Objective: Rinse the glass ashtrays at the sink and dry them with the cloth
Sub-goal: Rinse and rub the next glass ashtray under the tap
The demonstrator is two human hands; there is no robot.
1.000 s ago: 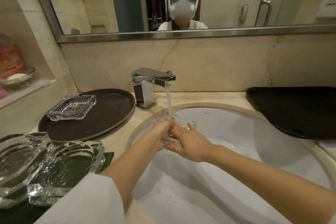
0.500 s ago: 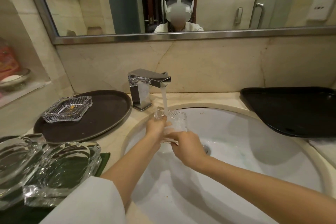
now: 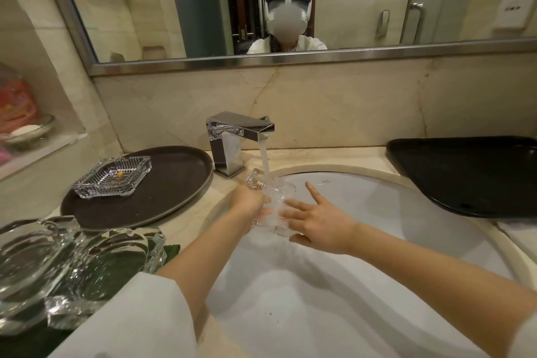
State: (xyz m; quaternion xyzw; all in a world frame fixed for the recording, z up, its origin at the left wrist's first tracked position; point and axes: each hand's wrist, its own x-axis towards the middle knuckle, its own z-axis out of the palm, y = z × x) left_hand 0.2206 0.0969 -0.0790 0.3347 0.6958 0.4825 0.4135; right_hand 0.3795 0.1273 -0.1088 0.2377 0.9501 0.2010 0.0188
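Head view: ashtray [image 3: 271, 200] between both hands' fingers [image 3: 296, 206]

The ashtray [image 3: 271, 200] under the faucet [image 3: 238, 141] is clear cut glass, wet and glinting. The faucet itself is polished chrome metal, mirror-bright. Left of the faucet, a matt dark brown oval tray [image 3: 162, 195] carries a ribbed clear glass ashtray [image 3: 113, 176]. Further left of it, two thick smooth glass ashtrays [image 3: 72, 267] shine. The basin [image 3: 377, 212] is glossy white ceramic; the surface [image 3: 319, 155] around it is polished beige marble. Right of the faucet lies a glossy black tray [image 3: 470, 174].
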